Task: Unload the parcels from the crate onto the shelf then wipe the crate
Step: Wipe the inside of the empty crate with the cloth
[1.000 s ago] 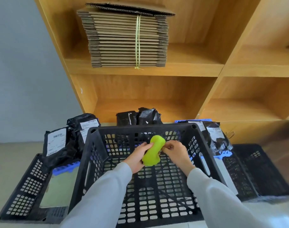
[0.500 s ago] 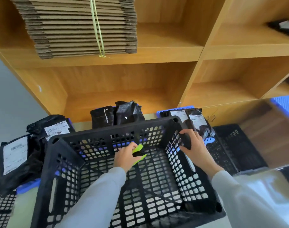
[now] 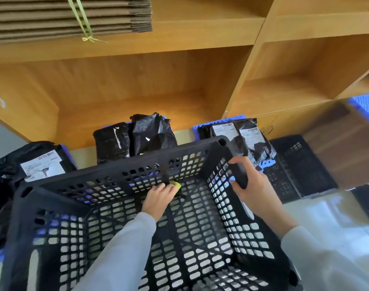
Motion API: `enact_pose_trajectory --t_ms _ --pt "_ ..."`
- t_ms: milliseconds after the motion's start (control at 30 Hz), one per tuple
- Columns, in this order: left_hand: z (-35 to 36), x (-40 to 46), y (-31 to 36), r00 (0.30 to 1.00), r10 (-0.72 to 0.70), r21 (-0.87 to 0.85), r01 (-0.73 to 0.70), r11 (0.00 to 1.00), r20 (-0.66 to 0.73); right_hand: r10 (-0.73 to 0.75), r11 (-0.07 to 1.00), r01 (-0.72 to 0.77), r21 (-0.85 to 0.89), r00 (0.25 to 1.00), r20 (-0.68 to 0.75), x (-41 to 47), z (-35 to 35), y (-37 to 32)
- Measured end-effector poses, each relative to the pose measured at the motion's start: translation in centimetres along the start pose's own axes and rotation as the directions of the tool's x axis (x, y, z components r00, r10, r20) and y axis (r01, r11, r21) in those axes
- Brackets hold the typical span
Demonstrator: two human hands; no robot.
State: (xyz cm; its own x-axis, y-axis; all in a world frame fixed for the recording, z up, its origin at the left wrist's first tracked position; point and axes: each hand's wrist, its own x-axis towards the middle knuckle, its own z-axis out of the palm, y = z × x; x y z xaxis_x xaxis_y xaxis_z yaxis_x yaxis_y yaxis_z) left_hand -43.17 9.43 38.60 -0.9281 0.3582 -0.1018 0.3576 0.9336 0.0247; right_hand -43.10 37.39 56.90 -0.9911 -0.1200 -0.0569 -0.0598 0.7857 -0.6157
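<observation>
Wooden shelf (image 3: 200, 45) stands behind the crate (image 3: 124, 177). Your right hand (image 3: 255, 192) grips its rim; your left hand (image 3: 158, 198) presses the green cloth (image 3: 176, 184) inside. Push hard and the crate may tip.

Top left I see a stack of flattened cardboard boxes (image 3: 70, 16), tied with a yellow-green strap (image 3: 80, 17) knotted at the front edge. On the right I see a second black slatted crate (image 3: 301, 164) sitting on the floor, just beside a blue crate (image 3: 267, 164) whose edge shows. Another blue slatted piece (image 3: 366, 106) shows at the far right edge. I see a pale grey wall (image 3: 3, 133) at the left and pale floor (image 3: 337, 206) at lower right.
</observation>
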Motion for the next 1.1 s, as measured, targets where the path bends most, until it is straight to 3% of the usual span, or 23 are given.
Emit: enact_pose_trajectory --t_ms 100,233,400,567,833,967,1100 --pt "0.7 -0.2 0.6 0.998 0.057 -0.002 -0.057 0.998 0.033 0.002 0.999 -0.002 -0.034 1.0 -0.005 0.2 0.2 0.2" --pt "0.5 -0.4 1.3 0.997 0.077 -0.023 -0.078 0.997 -0.022 0.001 0.999 -0.001 -0.044 1.0 0.0 0.3 0.1 0.2" --pt "0.5 -2.9 3.3 0.947 0.322 -0.094 -0.319 0.943 0.017 -0.003 0.999 0.002 -0.049 1.0 -0.009 0.1 -0.1 -0.2" --pt "1.0 -5.8 6.1 0.906 0.413 -0.195 -0.391 0.9 0.091 -0.013 0.999 0.013 -0.042 1.0 -0.013 -0.2 -0.3 -0.4" --pt "1.3 -8.9 10.2 0.714 0.666 -0.291 -0.604 0.742 0.216 -0.029 0.998 0.029 -0.063 0.999 -0.013 -0.5 -0.5 -0.8" --pt "0.2 -9.3 11.5 0.658 0.694 -0.435 -0.555 0.709 0.29 -0.042 0.997 0.041 -0.068 0.999 -0.009 -0.8 -0.8 -0.9" --pt "-0.1 -9.3 11.1 0.665 0.618 -0.608 -0.3 0.735 0.419 -0.035 0.997 0.035 -0.072 0.999 -0.009 -0.8 -0.8 -0.9"
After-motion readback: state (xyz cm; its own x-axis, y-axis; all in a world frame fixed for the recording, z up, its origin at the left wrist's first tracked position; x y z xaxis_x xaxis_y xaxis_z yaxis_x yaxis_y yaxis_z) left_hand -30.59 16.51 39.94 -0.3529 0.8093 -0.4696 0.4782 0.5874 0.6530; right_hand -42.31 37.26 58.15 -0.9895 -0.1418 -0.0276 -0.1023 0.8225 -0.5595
